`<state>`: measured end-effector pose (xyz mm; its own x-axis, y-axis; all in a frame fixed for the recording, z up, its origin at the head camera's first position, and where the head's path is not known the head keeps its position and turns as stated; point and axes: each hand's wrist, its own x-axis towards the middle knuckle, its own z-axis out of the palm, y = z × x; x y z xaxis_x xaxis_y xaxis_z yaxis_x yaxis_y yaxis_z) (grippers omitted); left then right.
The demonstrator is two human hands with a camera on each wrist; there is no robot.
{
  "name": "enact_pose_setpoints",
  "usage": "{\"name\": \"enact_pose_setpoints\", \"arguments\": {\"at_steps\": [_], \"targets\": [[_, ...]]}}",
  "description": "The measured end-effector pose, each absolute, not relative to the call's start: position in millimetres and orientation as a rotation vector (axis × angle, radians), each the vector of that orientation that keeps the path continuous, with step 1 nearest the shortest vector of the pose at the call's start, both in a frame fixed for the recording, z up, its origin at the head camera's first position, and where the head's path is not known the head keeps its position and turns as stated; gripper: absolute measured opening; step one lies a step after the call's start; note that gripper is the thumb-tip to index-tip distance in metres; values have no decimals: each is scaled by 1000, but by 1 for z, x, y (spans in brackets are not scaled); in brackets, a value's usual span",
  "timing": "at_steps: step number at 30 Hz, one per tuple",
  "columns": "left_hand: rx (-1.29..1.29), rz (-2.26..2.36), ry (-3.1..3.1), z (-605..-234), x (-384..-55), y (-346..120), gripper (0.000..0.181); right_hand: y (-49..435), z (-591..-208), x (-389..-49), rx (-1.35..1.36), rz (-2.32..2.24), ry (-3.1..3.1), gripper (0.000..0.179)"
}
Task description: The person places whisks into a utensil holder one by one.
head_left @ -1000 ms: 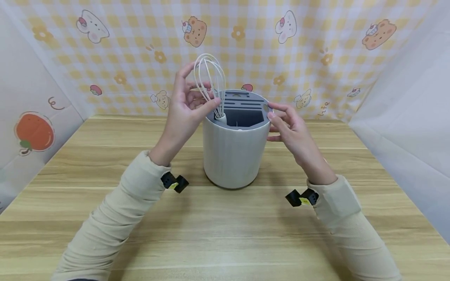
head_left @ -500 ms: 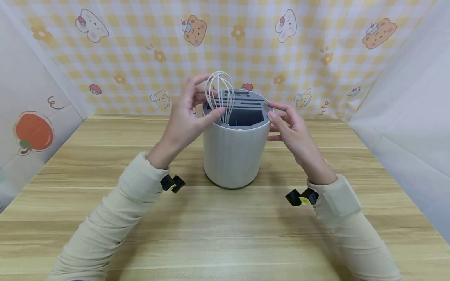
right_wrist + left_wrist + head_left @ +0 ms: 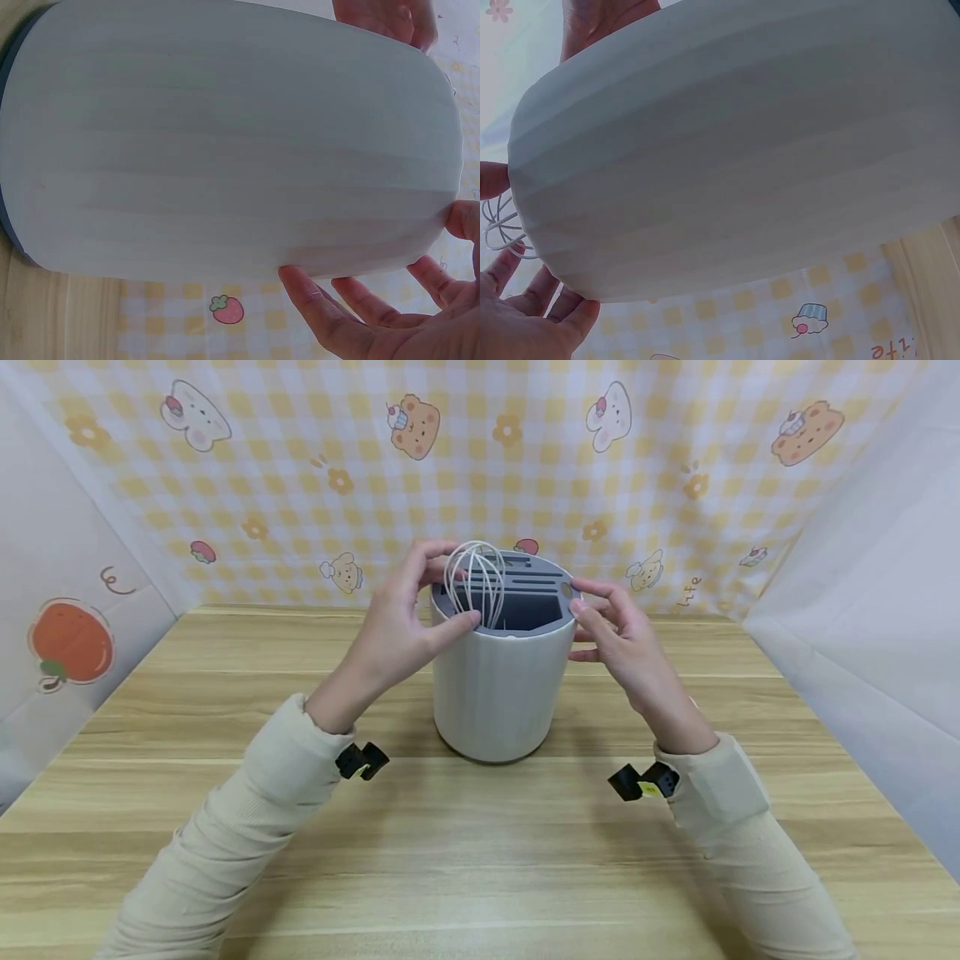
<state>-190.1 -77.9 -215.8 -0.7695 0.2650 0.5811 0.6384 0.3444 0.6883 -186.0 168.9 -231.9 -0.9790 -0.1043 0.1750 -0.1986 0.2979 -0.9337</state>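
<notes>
A pale wire whisk (image 3: pixel 477 578) stands in the front compartment of a white, round utensil holder (image 3: pixel 498 697). Its wire loops rise above the grey slotted top, while the handle is hidden inside. My left hand (image 3: pixel 397 627) has thumb and fingers around the whisk's loops at the holder's left edge. The left wrist view has a fingertip touching the whisk's wires (image 3: pixel 502 225), with the thumb against the rim. With thumb and fingers, my right hand (image 3: pixel 626 631) grips the right side of the rim; in the right wrist view its fingertips lie along the holder's wall (image 3: pixel 225 150).
The holder stands on a wood-grain table (image 3: pixel 480 860). Close behind hangs a yellow checked cloth (image 3: pixel 300 485) with cartoon prints. White cloth panels close off the left and right sides. Each sleeve cuff carries a small black camera.
My left hand has lowered the whisk into the holder and shifted slightly right, so that the loops stand lower. The right hand and the holder have stayed in place.
</notes>
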Motion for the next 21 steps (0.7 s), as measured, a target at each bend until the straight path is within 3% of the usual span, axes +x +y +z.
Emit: {"name": "enact_pose_setpoints", "arguments": {"at_steps": [21], "targets": [[-838, -1520, -2222, -219, -190, -88, 56, 169, -233, -187, 285, 1770, -2471, 43]]}}
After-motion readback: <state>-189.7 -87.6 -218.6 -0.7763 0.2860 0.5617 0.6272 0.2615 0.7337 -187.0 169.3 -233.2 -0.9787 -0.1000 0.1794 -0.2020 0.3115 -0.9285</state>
